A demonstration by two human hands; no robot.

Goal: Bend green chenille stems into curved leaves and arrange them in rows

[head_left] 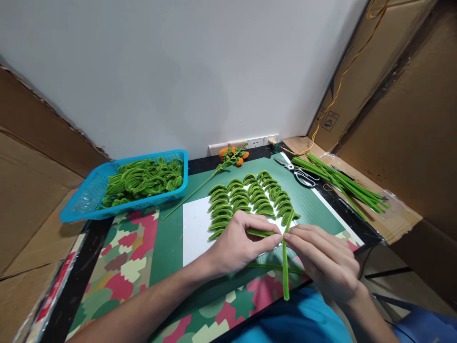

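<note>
My left hand (237, 245) is closed in a pinch on a green pipe cleaner (262, 233) that runs sideways behind the thumb. Fingertips of my right hand (324, 255) meet it at the same spot. There a second green pipe cleaner (285, 274) crosses upright, its lower end hanging towards me; the pinched crossing itself is hidden by the fingers. Below the hands, another green strip (271, 267) lies on the mat. Just beyond, several curved green leaf shapes (238, 193) of bent pipe cleaner stand in rows on a white sheet (194, 233).
A blue basket (76, 206) of looped green pieces stands at left. Orange flowers on a green stem (210, 178) lie at the back. Scissors (303, 177) and a bundle of straight green pipe cleaners (342, 183) lie at right. Cardboard walls (403, 95) flank the table; a yellow cord (342, 78) hangs down.
</note>
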